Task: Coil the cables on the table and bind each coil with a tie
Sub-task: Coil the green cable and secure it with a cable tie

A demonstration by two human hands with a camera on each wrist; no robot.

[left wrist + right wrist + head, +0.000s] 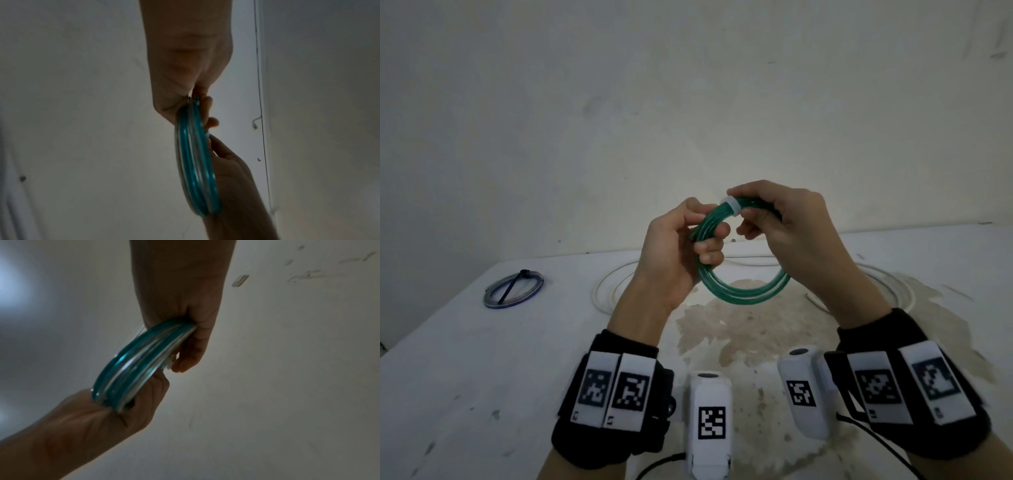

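A green cable coil (pixel 746 293) hangs in the air above the white table (pixel 482 359), held by both hands. A white tie (pixel 731 206) wraps its top strands. My left hand (pixel 707 245) grips the coil's left side with curled fingers. My right hand (pixel 751 214) pinches the strands right beside the tie, thumb below and fingers over the top. In the left wrist view the coil (pixel 195 170) runs edge-on from my left hand (pixel 203 112) down to my right hand (pixel 230 165). The right wrist view shows the coil (pixel 131 368), the tie (pixel 169 364) and my right hand (pixel 185 360).
A blue coil (pixel 514 289) bound with a black tie lies on the table at the far left. A loose white cable (pixel 607 289) loops across the table behind my hands, reaching the right side. A brownish stain (pixel 739 329) marks the table's middle. A wall stands behind.
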